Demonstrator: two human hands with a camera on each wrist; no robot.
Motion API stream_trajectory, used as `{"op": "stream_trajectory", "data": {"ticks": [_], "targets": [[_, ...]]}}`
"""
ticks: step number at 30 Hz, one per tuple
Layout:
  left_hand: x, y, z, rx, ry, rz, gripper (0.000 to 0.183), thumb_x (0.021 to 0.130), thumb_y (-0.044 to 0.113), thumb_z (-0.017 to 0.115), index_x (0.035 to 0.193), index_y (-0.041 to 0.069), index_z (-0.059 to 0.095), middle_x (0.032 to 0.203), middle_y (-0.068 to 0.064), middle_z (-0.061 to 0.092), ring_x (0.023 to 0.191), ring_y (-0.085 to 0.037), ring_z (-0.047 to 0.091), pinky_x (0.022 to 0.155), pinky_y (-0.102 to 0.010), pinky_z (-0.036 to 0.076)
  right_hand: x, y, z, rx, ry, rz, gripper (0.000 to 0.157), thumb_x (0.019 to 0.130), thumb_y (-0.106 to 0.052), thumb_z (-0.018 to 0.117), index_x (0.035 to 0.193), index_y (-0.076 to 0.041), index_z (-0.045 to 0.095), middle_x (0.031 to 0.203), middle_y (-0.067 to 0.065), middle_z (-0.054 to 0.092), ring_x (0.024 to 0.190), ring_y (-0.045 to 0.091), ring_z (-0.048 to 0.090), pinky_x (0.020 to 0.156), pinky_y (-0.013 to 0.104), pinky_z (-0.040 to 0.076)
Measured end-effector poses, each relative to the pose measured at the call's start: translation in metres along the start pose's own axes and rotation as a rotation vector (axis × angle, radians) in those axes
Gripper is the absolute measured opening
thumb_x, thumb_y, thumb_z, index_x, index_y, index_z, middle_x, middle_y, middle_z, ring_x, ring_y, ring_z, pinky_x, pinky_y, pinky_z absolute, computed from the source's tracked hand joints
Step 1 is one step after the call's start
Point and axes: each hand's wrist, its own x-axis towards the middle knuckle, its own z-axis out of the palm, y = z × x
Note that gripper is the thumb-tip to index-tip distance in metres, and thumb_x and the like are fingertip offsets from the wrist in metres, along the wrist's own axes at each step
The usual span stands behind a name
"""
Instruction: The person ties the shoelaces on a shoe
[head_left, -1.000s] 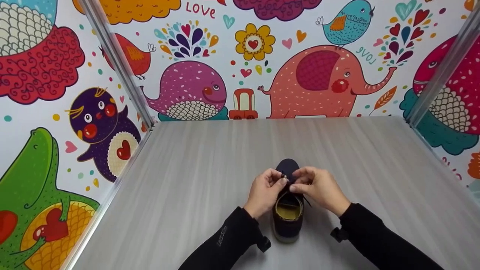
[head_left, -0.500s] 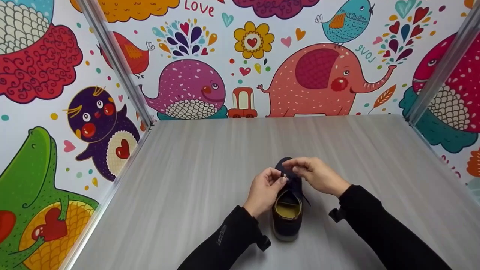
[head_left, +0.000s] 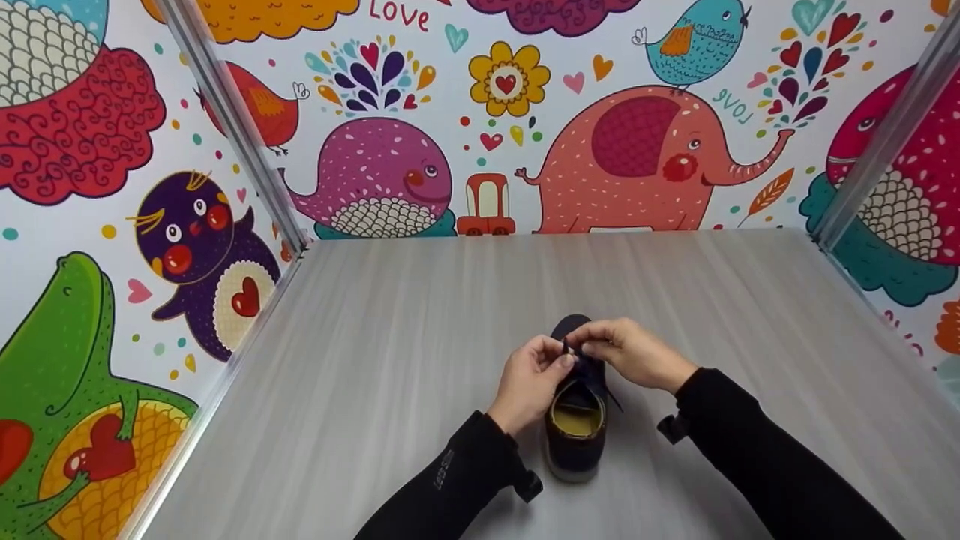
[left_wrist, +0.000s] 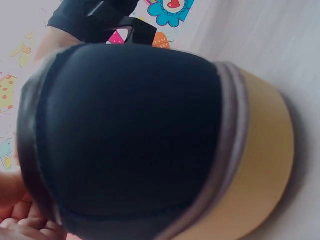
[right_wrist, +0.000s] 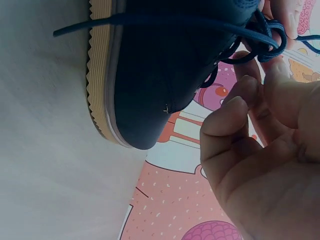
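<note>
A dark navy lace-up shoe (head_left: 576, 457) with a tan sole stands on the table, toe pointing away from me. My left hand (head_left: 529, 382) pinches the shoelace between thumb and forefinger over the lacing. From the other side, my right hand (head_left: 645, 356) holds the lace with thumb and forefinger, close to the left fingertips. In the right wrist view the blue shoelace (right_wrist: 180, 21) forms loops at the right fingertips, and one loose end hangs across the shoe's side. The shoe's heel (left_wrist: 135, 135) fills the left wrist view and hides most of the hands there.
The grey wood-grain table (head_left: 390, 315) surrounds the shoe. Printed cartoon walls (head_left: 615, 165) enclose the back and sides, with metal posts (head_left: 236, 127) at the corners. Both sleeves carry a black wrist mount (head_left: 529, 486).
My right hand lifted away from the lace toward the toe, then came back in to the lace beside the left fingertips. The left hand and the shoe stay nearly still.
</note>
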Motion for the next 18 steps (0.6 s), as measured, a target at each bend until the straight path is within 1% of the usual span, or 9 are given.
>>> {"op": "stream_trajectory", "data": {"ticks": [4, 9, 13, 18], "targets": [[0.0005, -0.0002, -0.0003, 0.003, 0.002, -0.008, 0.006, 0.102, -0.001, 0.068, 0.106, -0.006, 0.066, 0.109, -0.017, 0.078, 0.104, -0.017, 0.076, 0.092, -0.021, 0.059, 0.0004, 0.0006, 0.0015, 0.017, 0.003, 0.001, 0.021, 0.107, -0.004, 0.062, 0.121, -0.007, 0.077, 0.119, 0.01, 0.078, 0.112, 0.021, 0.071, 0.093, 0.021, 0.056], [0.0013, -0.0011, -0.0006, -0.002, 0.003, -0.019, 0.006, 0.102, -0.001, 0.068, 0.106, -0.006, 0.066, 0.106, -0.015, 0.078, 0.1, -0.013, 0.074, 0.09, -0.019, 0.058, 0.0005, 0.0009, 0.0036, 0.047, 0.016, 0.011, 0.019, 0.105, -0.004, 0.066, 0.118, -0.007, 0.078, 0.116, 0.01, 0.079, 0.106, 0.014, 0.071, 0.089, 0.018, 0.056], [0.0007, -0.0013, -0.0006, 0.0, -0.005, -0.003, 0.007, 0.102, -0.002, 0.067, 0.107, -0.007, 0.065, 0.108, -0.017, 0.077, 0.102, -0.015, 0.075, 0.091, -0.019, 0.058, -0.0007, 0.0016, 0.0042, 0.057, 0.026, 0.01, 0.018, 0.105, -0.004, 0.066, 0.117, -0.006, 0.079, 0.115, 0.011, 0.079, 0.104, 0.01, 0.071, 0.088, 0.017, 0.056], [-0.0005, -0.001, -0.0004, -0.003, -0.006, 0.004, 0.008, 0.103, -0.001, 0.066, 0.108, -0.008, 0.065, 0.111, -0.018, 0.076, 0.106, -0.018, 0.075, 0.093, -0.02, 0.058, -0.003, 0.0035, 0.0042, 0.047, 0.039, 0.01, 0.019, 0.106, -0.005, 0.064, 0.117, -0.007, 0.079, 0.115, 0.011, 0.079, 0.102, 0.009, 0.071, 0.087, 0.018, 0.057]]}}
